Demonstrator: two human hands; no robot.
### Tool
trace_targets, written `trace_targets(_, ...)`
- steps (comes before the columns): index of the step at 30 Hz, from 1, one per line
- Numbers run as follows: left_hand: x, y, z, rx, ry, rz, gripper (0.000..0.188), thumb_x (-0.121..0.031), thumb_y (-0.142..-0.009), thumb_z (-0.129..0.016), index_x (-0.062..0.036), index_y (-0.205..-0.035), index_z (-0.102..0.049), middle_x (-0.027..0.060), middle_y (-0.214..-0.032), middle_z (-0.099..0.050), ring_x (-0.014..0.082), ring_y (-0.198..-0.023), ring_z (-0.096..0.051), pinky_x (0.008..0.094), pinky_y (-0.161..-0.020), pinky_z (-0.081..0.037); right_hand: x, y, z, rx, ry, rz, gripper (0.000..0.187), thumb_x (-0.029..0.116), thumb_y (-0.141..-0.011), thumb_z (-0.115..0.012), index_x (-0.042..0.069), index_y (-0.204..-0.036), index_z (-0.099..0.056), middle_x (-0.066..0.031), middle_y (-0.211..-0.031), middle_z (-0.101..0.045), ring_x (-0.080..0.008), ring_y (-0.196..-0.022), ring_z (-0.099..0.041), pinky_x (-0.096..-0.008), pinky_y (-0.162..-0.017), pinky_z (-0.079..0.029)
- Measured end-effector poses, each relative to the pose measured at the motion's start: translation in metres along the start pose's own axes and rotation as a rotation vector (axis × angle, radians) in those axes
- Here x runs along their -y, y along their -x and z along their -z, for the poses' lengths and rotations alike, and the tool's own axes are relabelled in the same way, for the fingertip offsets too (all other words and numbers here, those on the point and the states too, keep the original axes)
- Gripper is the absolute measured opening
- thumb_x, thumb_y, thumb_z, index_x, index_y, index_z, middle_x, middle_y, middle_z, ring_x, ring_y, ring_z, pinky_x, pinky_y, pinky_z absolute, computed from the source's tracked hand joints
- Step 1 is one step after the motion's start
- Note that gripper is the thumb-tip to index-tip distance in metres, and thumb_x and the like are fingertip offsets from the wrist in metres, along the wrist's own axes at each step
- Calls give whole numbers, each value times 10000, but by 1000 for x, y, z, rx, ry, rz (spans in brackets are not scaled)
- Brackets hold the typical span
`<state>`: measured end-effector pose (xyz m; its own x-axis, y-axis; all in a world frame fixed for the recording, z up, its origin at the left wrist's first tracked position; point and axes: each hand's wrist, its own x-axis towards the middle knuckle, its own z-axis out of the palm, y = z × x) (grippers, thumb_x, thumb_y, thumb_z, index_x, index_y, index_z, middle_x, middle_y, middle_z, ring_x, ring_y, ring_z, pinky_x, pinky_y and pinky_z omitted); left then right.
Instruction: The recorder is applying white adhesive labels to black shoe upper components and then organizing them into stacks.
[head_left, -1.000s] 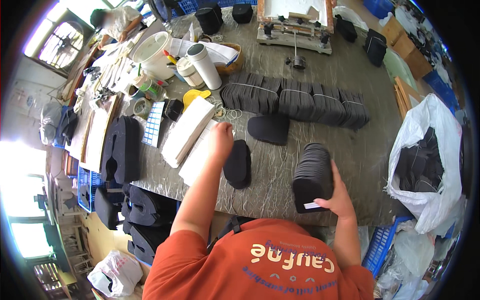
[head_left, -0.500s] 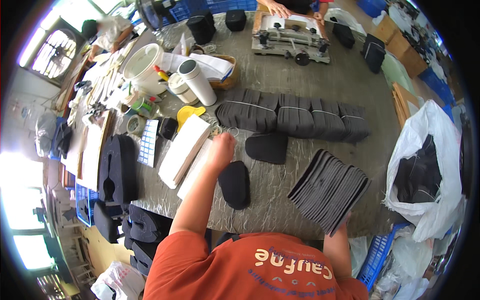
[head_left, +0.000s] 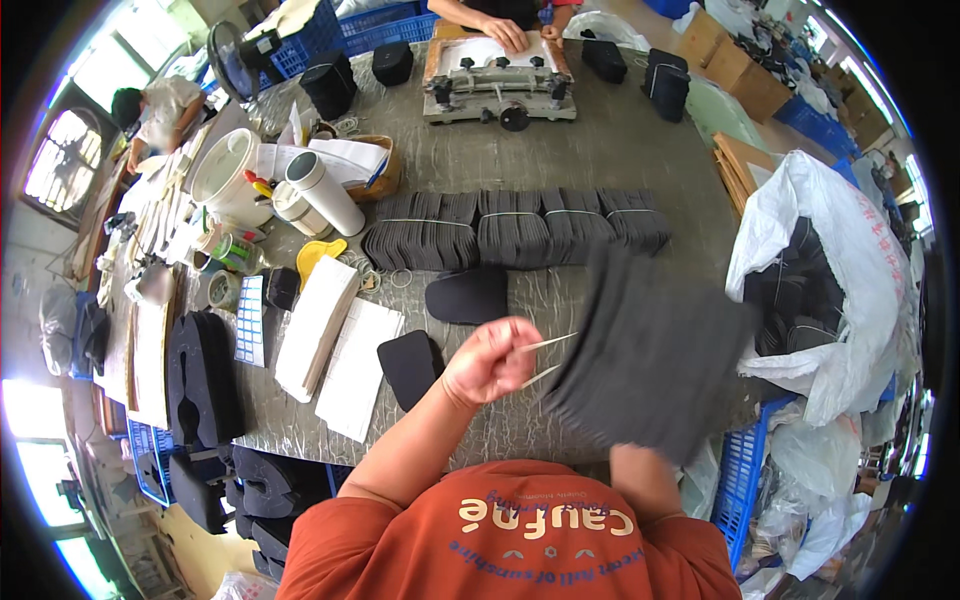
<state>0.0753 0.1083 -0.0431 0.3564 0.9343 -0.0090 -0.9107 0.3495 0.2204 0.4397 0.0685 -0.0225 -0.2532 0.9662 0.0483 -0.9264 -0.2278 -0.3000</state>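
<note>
My left hand [head_left: 490, 362] pinches a pale rubber band [head_left: 550, 342], which is stretched toward the left side of a thick stack of dark grey pads [head_left: 660, 350]. That stack is tilted and blurred by motion, raised near the right front of the table. Beneath it is my right hand [head_left: 642, 462], gripping the stack, its fingers mostly hidden behind the pads. Two separate dark pads lie left of the stack, a rounded one [head_left: 467, 296] and a nearer one [head_left: 408, 368]. Beyond them runs a row of banded pad bundles [head_left: 510, 225].
Several loose rubber bands [head_left: 400, 278] lie beside white paper stacks [head_left: 318, 328]. A white bottle [head_left: 325, 193] stands behind these. At right are an open white plastic bag [head_left: 865, 260] and a blue crate [head_left: 745, 490]. Across the table, another person's hand [head_left: 510, 36] rests at a clamp frame [head_left: 500, 95].
My left hand has moved from the loose bands rightward to the stack, now with a rubber band stretched from it. The pad stack has turned in my right hand. The whole view has shifted.
</note>
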Motion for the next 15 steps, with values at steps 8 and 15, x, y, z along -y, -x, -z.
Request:
trace_targets(8, 9, 72, 72, -330, -224, 81, 255, -231, -943, -579, -17, -804, -575, -52, -580, -367, 71, -489, -326, 234, -435, -248, 124, -133, -27, 122, -50, 413, 582, 379, -902, -513, 43, -1373, -449, -98, -1477, -389, -336, -1338, -331, -590, -1050, -190)
trace_targets(15, -28, 50, -11, -375, -851, -77, 153, -162, -981, -515, -32, -922, -570, -44, -606, -426, 51, -510, -351, 225, -473, -286, 6, -139, -49, 127, 155, 121, 605, 429, -915, -515, 72, -1395, -430, -109, -1441, -432, -330, -1325, -384, -589, -1086, -251)
